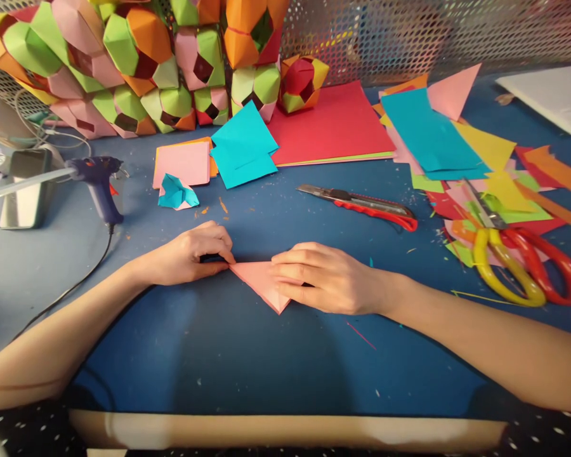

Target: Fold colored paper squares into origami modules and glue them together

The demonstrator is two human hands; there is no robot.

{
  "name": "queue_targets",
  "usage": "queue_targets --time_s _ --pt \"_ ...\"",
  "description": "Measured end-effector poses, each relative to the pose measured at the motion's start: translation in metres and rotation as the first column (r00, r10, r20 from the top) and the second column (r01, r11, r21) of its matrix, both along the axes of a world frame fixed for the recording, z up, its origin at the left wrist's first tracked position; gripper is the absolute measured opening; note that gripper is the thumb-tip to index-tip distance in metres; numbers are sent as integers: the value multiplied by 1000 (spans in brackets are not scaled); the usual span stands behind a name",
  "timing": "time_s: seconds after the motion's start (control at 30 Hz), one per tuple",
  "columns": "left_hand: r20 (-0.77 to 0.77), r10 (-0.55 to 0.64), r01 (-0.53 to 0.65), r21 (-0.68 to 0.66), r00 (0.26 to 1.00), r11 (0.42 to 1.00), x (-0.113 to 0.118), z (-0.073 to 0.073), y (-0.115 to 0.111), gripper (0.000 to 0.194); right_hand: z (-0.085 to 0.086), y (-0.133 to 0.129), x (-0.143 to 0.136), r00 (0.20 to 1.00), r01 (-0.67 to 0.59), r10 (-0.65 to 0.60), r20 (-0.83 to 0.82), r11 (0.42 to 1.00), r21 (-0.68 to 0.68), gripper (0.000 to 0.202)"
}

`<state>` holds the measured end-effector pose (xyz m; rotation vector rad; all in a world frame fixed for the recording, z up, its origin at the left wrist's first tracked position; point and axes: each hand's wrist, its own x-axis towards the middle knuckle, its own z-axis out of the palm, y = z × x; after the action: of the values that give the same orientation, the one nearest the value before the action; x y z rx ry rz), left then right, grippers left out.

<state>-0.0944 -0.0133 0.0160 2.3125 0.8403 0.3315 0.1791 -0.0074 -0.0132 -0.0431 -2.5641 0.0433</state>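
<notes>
My left hand (pixel 195 254) pinches one corner of the pink paper triangle (pixel 259 278) — low over the blue table (pixel 261 368), between my hands — while my right hand (pixel 330 279) grasps its other side, probably keeping the fold straight. The knife (pixel 361 204) lies beyond, likely for safety.

"Counting live off my screen: one left hand (pixel 193 254), one right hand (pixel 335 279), that's two! Paper tally?"

"One pink triangle (pixel 258 277), one small folded piece (pixel 177 192), two blue squares (pixel 242 170), and I make it at least eight paper balls (pixel 150 35), with the stack running past my view!"

"I'm hearing you! What else?"

"One knife (pixel 361 204), one pair of scissors (pixel 495 220), one glue gun (pixel 103 197), one phone (pixel 23 209)!"

"Scraps (pixel 504 187)?"

"One heap, too overlapped for me to number!"
</notes>
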Motion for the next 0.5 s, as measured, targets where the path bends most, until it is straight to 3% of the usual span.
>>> queue_targets --time_s 0.5 --pt "-8 -15 15 -6 1000 1000 -2 -2 4 14 5 -2 4 980 42 -53 191 997 64 12"
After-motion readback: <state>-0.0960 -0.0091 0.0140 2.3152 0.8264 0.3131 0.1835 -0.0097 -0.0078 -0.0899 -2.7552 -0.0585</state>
